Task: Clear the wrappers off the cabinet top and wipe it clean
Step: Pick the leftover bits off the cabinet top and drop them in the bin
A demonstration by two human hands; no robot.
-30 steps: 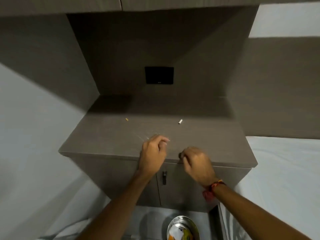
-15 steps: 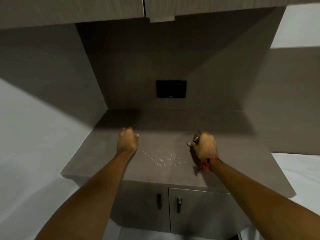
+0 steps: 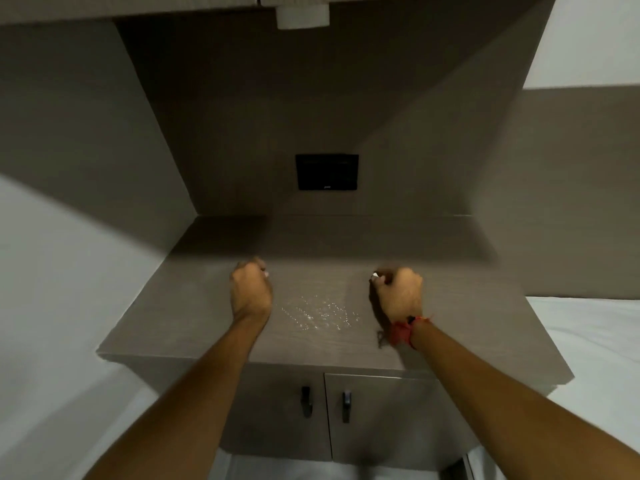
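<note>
Hands rest curled on the cabinet top [image 3: 194, 323]: left hand [image 3: 250, 294] and right hand [image 3: 398, 295] each pinch a small white scrap [image 3: 374, 276]; glinting specks [image 3: 320, 315] lie between them. No legible writing.

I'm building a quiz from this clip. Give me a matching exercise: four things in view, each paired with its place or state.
Things:
1. left hand
2. right hand
3. black panel
4. shiny specks

Places or states:
A. on the back wall
B. on the cabinet top between the hands
C. closed, red thread at the wrist
D. closed, bare wrist

Pairs: 1-D, 2-C, 3-A, 4-B
</note>
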